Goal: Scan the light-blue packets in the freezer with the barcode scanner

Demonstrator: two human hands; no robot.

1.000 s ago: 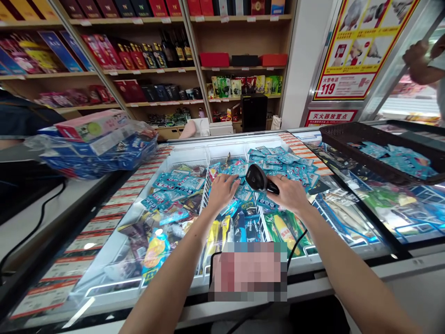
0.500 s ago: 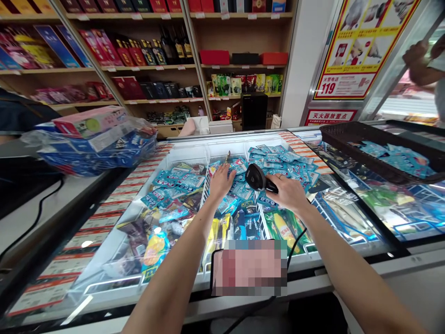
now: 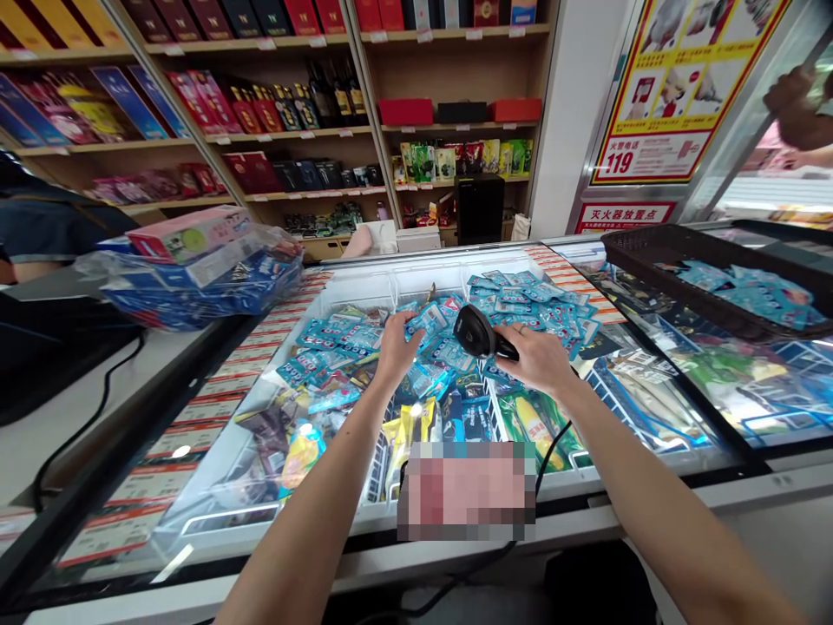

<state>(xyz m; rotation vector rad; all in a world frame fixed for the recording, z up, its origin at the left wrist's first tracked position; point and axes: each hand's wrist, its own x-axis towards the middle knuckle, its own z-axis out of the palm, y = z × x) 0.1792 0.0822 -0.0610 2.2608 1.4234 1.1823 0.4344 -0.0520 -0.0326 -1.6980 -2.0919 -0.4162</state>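
Note:
My left hand has its thumb and fingers closed on the edge of a small blue packet. In my right hand is a black handheld barcode scanner, its head turned left toward that packet. The scanner's cable hangs below my right wrist. Many similar blue packets are spread around both hands over the chest freezer. Another loose group of blue packets lies left of my left hand. Yellow wrappers show nearer to me, beneath my forearms.
A dark brown basket with blue packets stands at the right. Plastic-wrapped boxes are stacked at the left, near a person's dark sleeve. A blurred-out flat object sits at the front edge. Stocked shelves stand behind.
My left hand has gone from lying flat over the packets to gripping one by its edge. The scanner has shifted slightly left. The view has turned a little left.

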